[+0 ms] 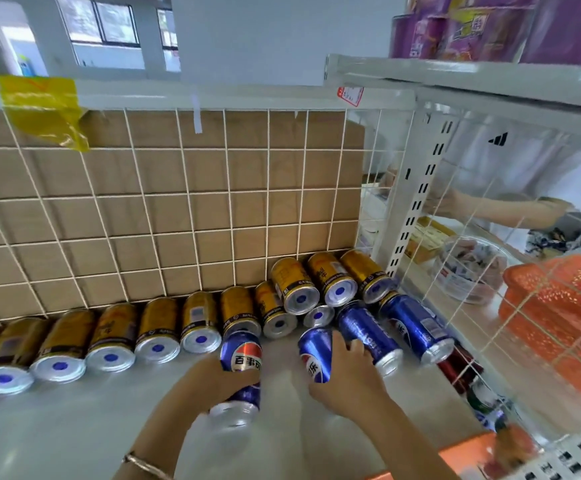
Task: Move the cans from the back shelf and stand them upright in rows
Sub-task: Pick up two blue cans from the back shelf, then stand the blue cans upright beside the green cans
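Here the left hand (213, 379) curled around a blue cola can with a red-and-white logo (241, 362), its silver end pointing towards the camera, low over the pale grey shelf (74, 427). The right hand (346, 379) gripped a second blue cola can (315, 351) just beside it; whether either can touched the shelf was unclear. Behind them, shiny gold drink cans (157, 327) lay on their sides in a row along the white wire grid (178, 202), with some stacked at the right end. Two more blue cans (410, 323) lay beside the right hand.
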